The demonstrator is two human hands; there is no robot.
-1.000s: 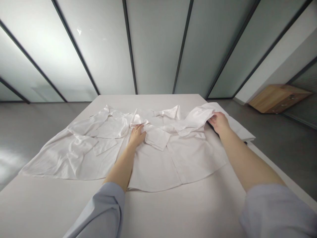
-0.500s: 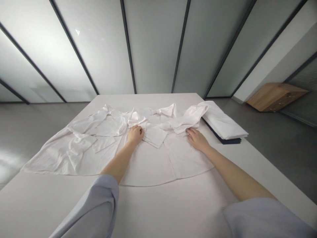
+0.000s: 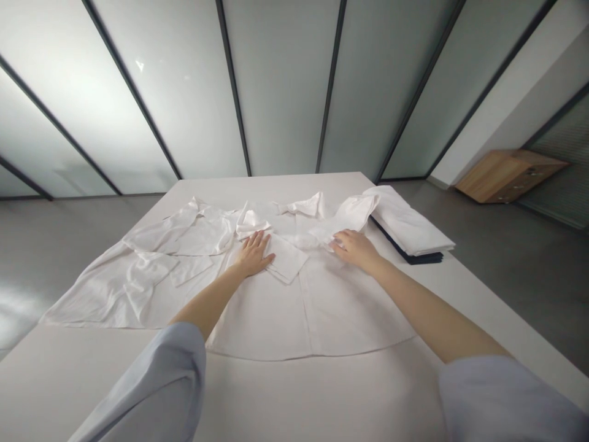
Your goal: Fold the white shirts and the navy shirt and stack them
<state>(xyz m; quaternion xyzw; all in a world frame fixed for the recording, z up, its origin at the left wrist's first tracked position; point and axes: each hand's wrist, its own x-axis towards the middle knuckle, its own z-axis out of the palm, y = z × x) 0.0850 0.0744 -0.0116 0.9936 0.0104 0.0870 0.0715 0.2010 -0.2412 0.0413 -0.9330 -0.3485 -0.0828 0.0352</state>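
Observation:
A white shirt (image 3: 276,319) lies spread on the table, its hem towards me, with its collar at the far side and its sleeves folded in across the body. My left hand (image 3: 255,253) rests flat on it with fingers spread, next to a cuff (image 3: 289,263). At the right side of the shirt, the curled fingers of my right hand (image 3: 354,247) pinch the fabric by the other sleeve (image 3: 352,212); the fingertips are partly hidden. A second white garment (image 3: 133,282), rumpled, lies to the left and meets the first shirt.
Folded white cloth (image 3: 409,224) lies on top of dark folded cloth (image 3: 426,258) at the table's right edge. The pale table (image 3: 322,399) extends towards me. Beyond it stand frosted glass panels (image 3: 280,86) and a wooden cabinet (image 3: 501,175) on the floor.
My left hand has gone from curled fingers to a flat, spread palm. My right hand has moved left and slightly away from me. The shirt's hem has spread nearer to me and wider.

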